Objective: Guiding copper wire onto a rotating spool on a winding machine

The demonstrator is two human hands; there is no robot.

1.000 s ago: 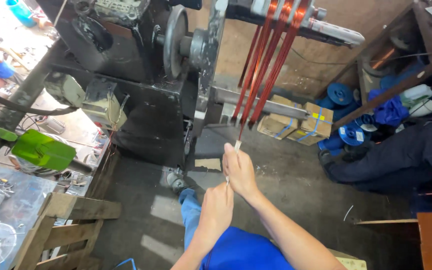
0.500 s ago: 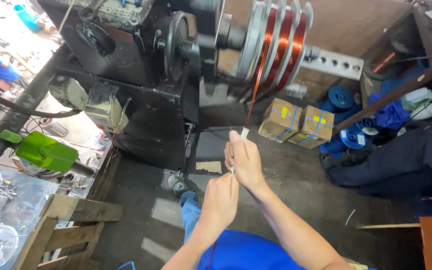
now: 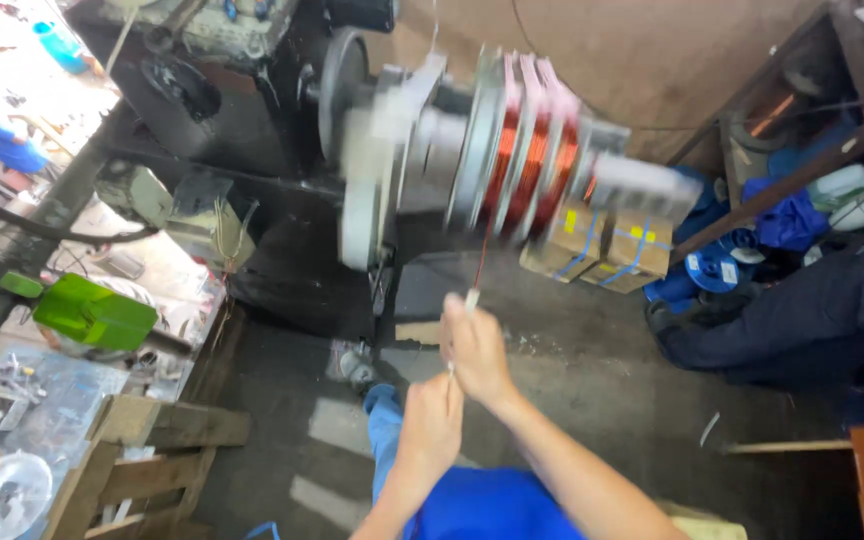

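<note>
A coil winding machine [image 3: 292,150] stands ahead of me, its spindle carrying a former wound with copper wire [image 3: 524,170], blurred as it spins. A thin copper wire [image 3: 479,268] runs down from the former to my right hand [image 3: 476,348]. That hand pinches the wire through a small white sleeve [image 3: 470,298]. Just below it, my left hand [image 3: 430,425] is closed around the same wire. Both forearms reach up from my blue-clad lap [image 3: 487,512].
A green box [image 3: 94,312] and small metal parts lie on the bench at left, beside a wooden pallet [image 3: 142,460]. Cardboard boxes [image 3: 600,245] and blue spools [image 3: 712,268] sit on the floor. Another person's dark trouser legs [image 3: 802,315] stretch in from the right.
The former has spun round, its long red wire loops swinging into a blurred upright disc. The view has moved closer. My hands stay together on the wire.
</note>
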